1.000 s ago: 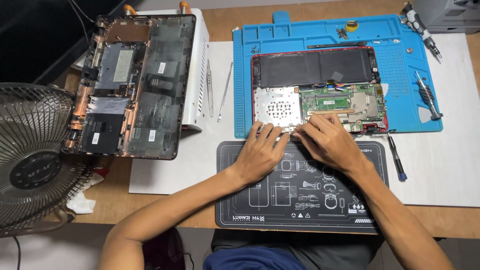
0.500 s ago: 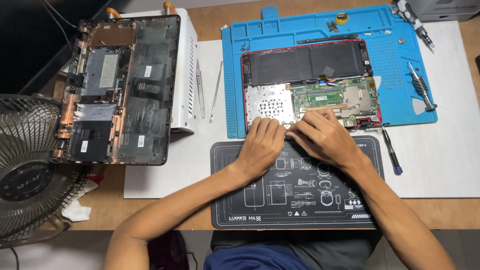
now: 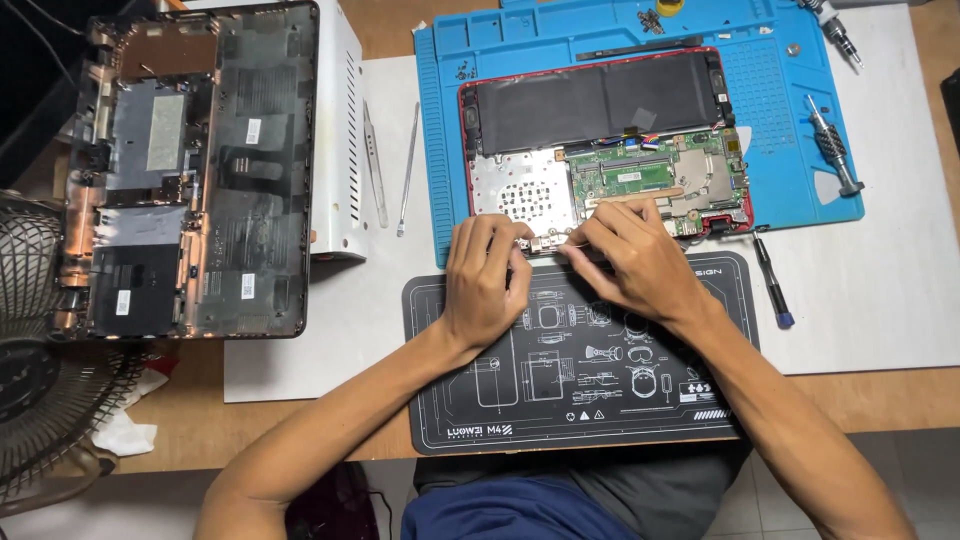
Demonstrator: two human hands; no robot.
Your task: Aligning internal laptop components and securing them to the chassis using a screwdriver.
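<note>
An opened red-edged laptop (image 3: pixel 600 150) lies on a blue work mat (image 3: pixel 600 40), its black battery and green circuit board exposed. My left hand (image 3: pixel 485 280) and my right hand (image 3: pixel 635 255) rest side by side at the laptop's near edge. Fingertips of both press on a small metal hinge part (image 3: pixel 545 243) there. Whether either hand grips something is hidden by the fingers. Both wrists lie over a black printed mat (image 3: pixel 580 370).
A large black laptop bottom case (image 3: pixel 190 170) lies on a white box (image 3: pixel 340 130) at left. Two metal tweezers (image 3: pixel 375 170) lie between it and the blue mat. Screwdrivers (image 3: pixel 772 285) sit at right. A fan grille (image 3: pixel 40 390) stands lower left.
The view has shifted, so everything sits lower and left in frame. Both hands stay at the laptop's near edge, drawn slightly closer together.
</note>
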